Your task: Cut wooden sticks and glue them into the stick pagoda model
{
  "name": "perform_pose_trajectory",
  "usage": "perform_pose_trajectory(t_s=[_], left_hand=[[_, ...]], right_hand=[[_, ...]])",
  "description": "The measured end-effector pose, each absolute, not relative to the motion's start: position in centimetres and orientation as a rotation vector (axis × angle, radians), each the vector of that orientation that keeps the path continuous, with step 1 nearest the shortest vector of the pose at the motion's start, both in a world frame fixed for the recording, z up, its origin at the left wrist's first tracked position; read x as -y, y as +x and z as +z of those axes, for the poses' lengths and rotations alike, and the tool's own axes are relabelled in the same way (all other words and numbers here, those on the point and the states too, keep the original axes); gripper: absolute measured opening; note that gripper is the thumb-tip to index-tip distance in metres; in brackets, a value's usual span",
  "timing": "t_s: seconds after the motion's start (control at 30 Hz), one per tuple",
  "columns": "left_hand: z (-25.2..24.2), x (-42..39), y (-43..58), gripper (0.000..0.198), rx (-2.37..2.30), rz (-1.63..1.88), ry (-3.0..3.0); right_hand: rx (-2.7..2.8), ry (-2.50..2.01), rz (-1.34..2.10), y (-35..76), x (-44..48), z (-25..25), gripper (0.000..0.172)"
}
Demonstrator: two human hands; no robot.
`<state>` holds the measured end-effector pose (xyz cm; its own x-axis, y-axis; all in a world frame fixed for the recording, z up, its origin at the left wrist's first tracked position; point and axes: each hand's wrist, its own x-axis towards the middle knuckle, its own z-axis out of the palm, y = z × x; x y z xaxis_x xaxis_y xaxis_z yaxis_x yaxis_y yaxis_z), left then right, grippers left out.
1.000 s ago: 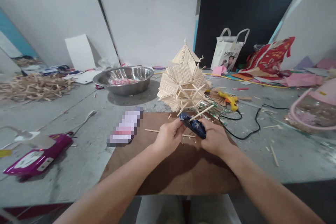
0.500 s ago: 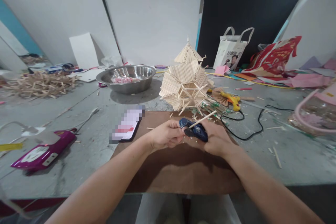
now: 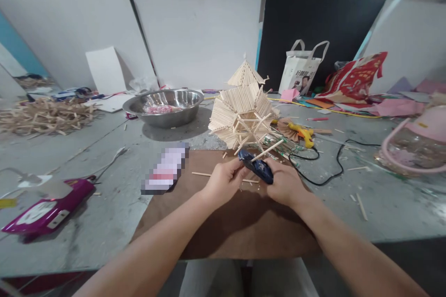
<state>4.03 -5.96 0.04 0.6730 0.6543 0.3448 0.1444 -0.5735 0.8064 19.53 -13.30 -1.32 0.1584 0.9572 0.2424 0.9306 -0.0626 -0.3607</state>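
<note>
Over the brown board [image 3: 244, 241], near its far edge, my right hand [image 3: 284, 182] wraps the dark blue tool [image 3: 265, 171] while my left hand [image 3: 223, 180] bears on its other end — pinching what, I cannot tell — probably to steady the wooden stick [image 3: 271, 149] slanting across it.
</note>
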Motion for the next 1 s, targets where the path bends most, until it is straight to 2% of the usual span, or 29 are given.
perform_pose_trajectory(t_s=[0.2,0.47,0.73,0.9,1.0], left_hand=[[0.0,6.0,3.9,0.024,-0.617,0.817,2.215],[0.5,5.6,3.7,0.039,-0.457,0.520,1.719],[0.3,5.0,3.2,0.029,-0.391,0.236,1.295],[0.7,5.4,3.4,0.035,-0.417,0.335,1.481],[0.5,5.7,3.8,0.030,-0.519,0.581,1.830]], right_hand=[[1.790,-1.908,0.081,19.6,13.1,-1.7,0.040],[1.855,-1.847,0.084,19.8,13.3,-1.4,0.040],[1.893,-1.799,0.120,19.6,13.6,-1.0,0.032],[1.864,-1.867,0.123,19.5,13.6,-1.3,0.034],[1.808,-1.949,0.058,19.6,13.3,-1.5,0.034]])
